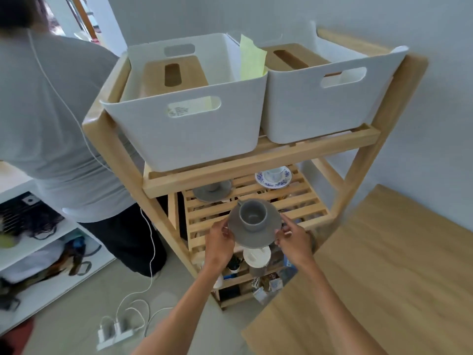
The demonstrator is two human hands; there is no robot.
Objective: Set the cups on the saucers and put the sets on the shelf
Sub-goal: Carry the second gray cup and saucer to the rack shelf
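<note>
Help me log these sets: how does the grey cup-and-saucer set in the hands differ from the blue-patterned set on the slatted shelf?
The grey set is plain grey; the blue-patterned set is white with a blue rim. The grey set is held by the left hand and right hand; the patterned one rests on the slatted shelf. In both, the cup sits upright on its saucer.

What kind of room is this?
Probably a room at home: a wooden slatted shelf unit holds white plastic storage bins and cup-and-saucer sets, with a white power strip on the floor.
</note>
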